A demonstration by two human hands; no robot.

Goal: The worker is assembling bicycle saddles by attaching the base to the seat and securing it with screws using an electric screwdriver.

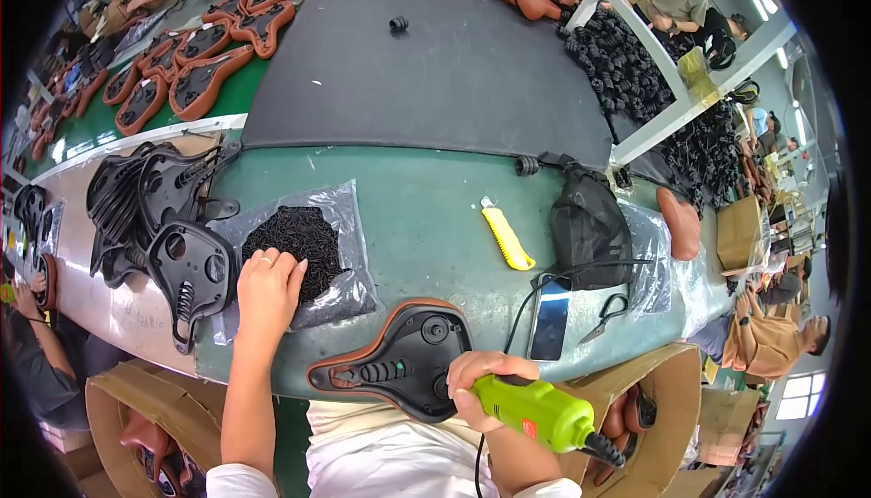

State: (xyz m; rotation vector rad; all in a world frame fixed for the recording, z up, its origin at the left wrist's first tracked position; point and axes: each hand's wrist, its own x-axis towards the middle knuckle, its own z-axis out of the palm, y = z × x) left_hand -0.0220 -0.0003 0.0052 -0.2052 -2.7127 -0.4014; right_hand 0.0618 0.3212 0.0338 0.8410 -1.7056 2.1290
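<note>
Screws (292,237) fill clear bag (349,289) — left hand (269,288) dips in.

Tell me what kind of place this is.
Most likely a bicycle saddle assembly workshop. Upturned brown saddles line the green bench, bare black saddle bases are stacked at the left, and the right hand holds a green power screwdriver at one saddle while the left hand reaches into a bag of black screws.

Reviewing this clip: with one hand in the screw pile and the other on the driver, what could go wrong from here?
1. The saddle overhangs the table's near edge with neither hand steadying it, so it might slip off.
2. The left hand digs in loose black screws on an open bag; some could scatter.
3. The cord of the green driver in the right hand runs near the phone and may drag it.
</note>
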